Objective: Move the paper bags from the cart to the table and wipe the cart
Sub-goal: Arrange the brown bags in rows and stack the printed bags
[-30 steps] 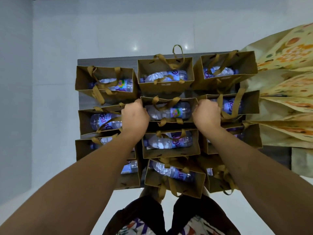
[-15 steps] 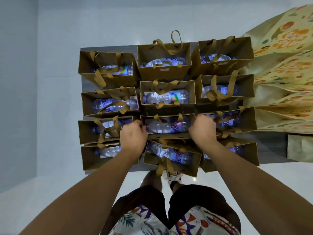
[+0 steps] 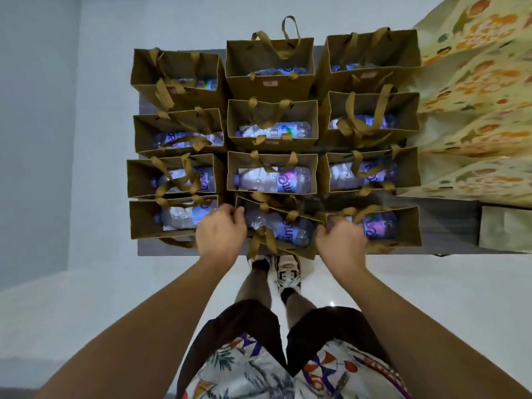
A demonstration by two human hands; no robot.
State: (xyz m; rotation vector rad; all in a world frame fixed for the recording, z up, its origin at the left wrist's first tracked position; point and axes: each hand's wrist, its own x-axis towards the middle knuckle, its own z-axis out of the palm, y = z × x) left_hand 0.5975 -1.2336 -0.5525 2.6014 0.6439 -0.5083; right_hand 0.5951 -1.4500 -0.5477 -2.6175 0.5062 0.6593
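Several brown paper bags with ribbon handles, each holding a water bottle, stand in rows on a grey surface (image 3: 449, 226). The nearest middle bag (image 3: 299, 249) sits slightly askew at the front edge. My left hand (image 3: 220, 233) pinches that bag's left rim, and my right hand (image 3: 341, 243) grips its right rim, next to the front right bag (image 3: 403, 226). The front left bag (image 3: 149, 223) stands just left of my left hand.
A large floral patterned bag (image 3: 475, 96) lies against the right side of the rows. A pale folded paper item (image 3: 506, 228) rests at the surface's right end. White floor surrounds the surface, and my legs and shoes (image 3: 285, 272) stand at its front edge.
Both hands have drawn back row by row from the second middle bag to the nearest middle bag. The view has pulled back, and my shoes now show.
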